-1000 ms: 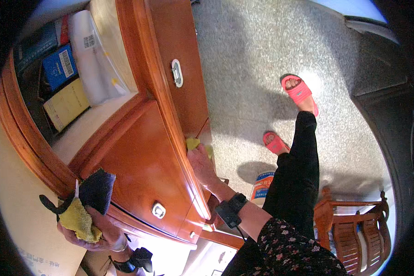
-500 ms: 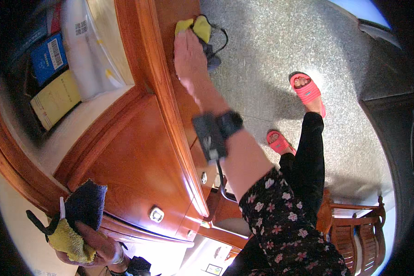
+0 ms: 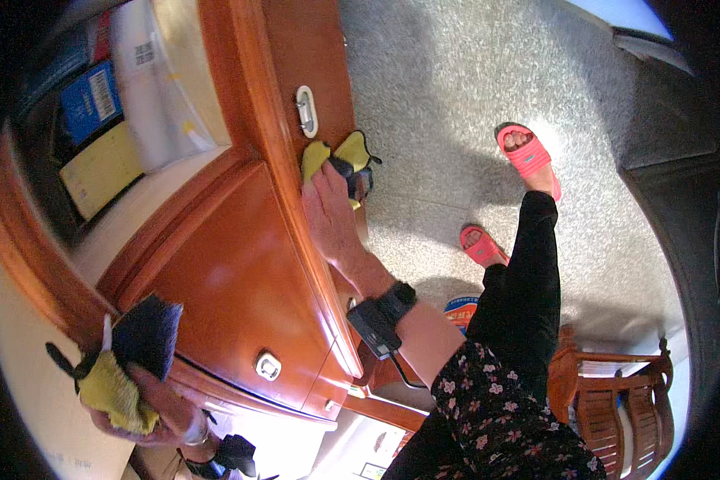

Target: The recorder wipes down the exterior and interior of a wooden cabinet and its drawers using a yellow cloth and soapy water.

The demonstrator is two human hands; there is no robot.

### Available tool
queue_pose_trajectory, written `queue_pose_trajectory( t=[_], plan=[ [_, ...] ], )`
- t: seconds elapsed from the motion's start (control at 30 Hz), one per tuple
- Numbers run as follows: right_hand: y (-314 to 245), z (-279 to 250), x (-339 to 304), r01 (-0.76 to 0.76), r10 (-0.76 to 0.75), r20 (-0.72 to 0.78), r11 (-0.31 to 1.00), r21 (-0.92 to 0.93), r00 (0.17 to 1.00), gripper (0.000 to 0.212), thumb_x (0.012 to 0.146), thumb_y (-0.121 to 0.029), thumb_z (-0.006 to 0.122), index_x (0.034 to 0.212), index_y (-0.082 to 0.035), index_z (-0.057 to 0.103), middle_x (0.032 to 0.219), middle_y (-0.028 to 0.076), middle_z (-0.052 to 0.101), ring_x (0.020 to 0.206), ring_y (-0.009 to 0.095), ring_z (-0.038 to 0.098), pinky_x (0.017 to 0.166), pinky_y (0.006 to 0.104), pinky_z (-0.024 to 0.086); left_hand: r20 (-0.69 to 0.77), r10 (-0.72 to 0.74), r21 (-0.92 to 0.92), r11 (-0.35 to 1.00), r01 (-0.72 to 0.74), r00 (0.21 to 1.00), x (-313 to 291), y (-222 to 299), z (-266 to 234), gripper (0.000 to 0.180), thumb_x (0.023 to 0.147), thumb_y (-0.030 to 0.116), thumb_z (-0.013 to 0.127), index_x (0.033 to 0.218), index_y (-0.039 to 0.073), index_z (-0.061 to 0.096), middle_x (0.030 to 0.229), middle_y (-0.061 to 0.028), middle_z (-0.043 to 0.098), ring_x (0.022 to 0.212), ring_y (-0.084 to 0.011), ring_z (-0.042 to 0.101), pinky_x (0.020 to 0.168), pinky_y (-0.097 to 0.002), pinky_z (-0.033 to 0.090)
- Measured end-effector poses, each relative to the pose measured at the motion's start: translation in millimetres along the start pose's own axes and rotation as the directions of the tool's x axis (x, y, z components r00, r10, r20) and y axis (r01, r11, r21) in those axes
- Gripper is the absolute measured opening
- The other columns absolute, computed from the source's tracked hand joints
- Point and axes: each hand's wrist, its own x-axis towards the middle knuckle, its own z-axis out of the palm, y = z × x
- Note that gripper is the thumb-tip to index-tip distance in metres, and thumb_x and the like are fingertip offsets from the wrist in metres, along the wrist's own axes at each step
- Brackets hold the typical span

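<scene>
My right hand [image 3: 330, 210] presses a yellow and dark grey cleaning cloth [image 3: 350, 150] against the side face of a reddish-brown wooden cabinet [image 3: 240, 248]. The cloth lies just below a pale metal handle [image 3: 306, 112]; its dark loop sticks out past my fingers. At the lower left, my left hand [image 3: 166, 406] grips a second cloth [image 3: 114, 394], yellow with a dark grey side and a dark hanging loop. This one is held near the cabinet's curved edge; whether it touches the wood I cannot tell. Both wrists wear black straps, the right one with a small box and cable.
Inside an open cabinet compartment lie a blue box [image 3: 92, 104], a yellow pad [image 3: 100, 172] and clear plastic packaging [image 3: 156, 88]. Another metal handle [image 3: 268, 366] is on the cabinet. A wooden chair [image 3: 628, 408] stands at the lower right, and dark furniture [image 3: 680, 264] lines the right side.
My right hand has moved with its cloth along the cabinet face toward me, uncovering the pale handle. My left hand and its cloth have shifted only slightly.
</scene>
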Motion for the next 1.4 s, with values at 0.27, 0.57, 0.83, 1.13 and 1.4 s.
queue_pose_trajectory(
  t=[0.27, 0.57, 0.83, 1.13, 1.4],
  plan=[
    [-72, -49, 66, -0.095, 0.155, -0.127, 0.916, 0.389, 0.98, 0.019, 0.084, -0.009, 0.055, 0.1, -0.001, 0.058, 0.111, 0.016, 0.055, 0.104, 0.037, 0.051, 0.089, 0.0419, 0.043, -0.009, 0.116, -0.109, 0.987, -0.116, 0.993, 8, 5, 11, 0.052, 0.082, 0.024, 0.065, 0.119, -0.005, 0.044, 0.114, -0.0215, 0.048, 0.104, -0.0308, 0.048, 0.09, -0.0445, 0.04],
    [-75, -25, 47, 0.048, -0.074, -0.236, 0.992, -0.114, 0.969, 0.023, 0.079, -0.001, 0.052, 0.101, -0.001, 0.057, 0.109, 0.017, 0.052, 0.101, 0.035, 0.048, 0.088, 0.04, 0.042, -0.091, 0.034, -0.212, 0.976, -0.053, 0.995, 21, 28, 26, 0.051, 0.087, 0.042, 0.055, 0.108, -0.004, 0.056, 0.099, -0.0184, 0.057, 0.09, -0.0324, 0.054, 0.083, -0.0394, 0.043],
    [-90, -38, -26, -0.59, 0.551, 0.231, 0.668, 0.454, 0.802, 0.022, 0.084, -0.002, 0.05, 0.105, 0.0, 0.055, 0.105, 0.018, 0.047, 0.097, 0.032, 0.049, 0.085, 0.0374, 0.042, -0.057, 0.077, -0.122, 0.989, -0.084, 0.995, 28, 31, 11, 0.056, 0.089, 0.048, 0.047, 0.103, -0.004, 0.059, 0.094, -0.0178, 0.058, 0.086, -0.0325, 0.055, 0.077, -0.039, 0.045],
    [-182, -60, 78, 0.5, -0.524, 0.11, 0.845, 0.19, 0.845, 0.024, 0.07, -0.001, 0.061, 0.094, -0.003, 0.06, 0.094, 0.01, 0.057, 0.093, 0.03, 0.053, 0.078, 0.0346, 0.044, -0.097, -0.073, -0.287, 0.957, 0.042, 0.993, 13, 19, 18, 0.062, 0.092, 0.052, 0.038, 0.101, -0.006, 0.057, 0.091, -0.0174, 0.058, 0.079, -0.0305, 0.056, 0.07, -0.0377, 0.045],
    [-92, -49, 69, 0.555, -0.556, -0.033, 0.831, -0.022, 0.831, 0.031, 0.065, -0.001, 0.062, 0.096, -0.007, 0.059, 0.1, 0.01, 0.058, 0.094, 0.033, 0.051, 0.081, 0.0418, 0.043, -0.097, -0.081, -0.412, 0.911, 0.034, 0.992, 10, 8, 26, 0.048, 0.091, 0.039, 0.047, 0.102, -0.006, 0.056, 0.092, -0.0125, 0.057, 0.081, -0.0227, 0.056, 0.072, -0.0324, 0.044]
  ],
)
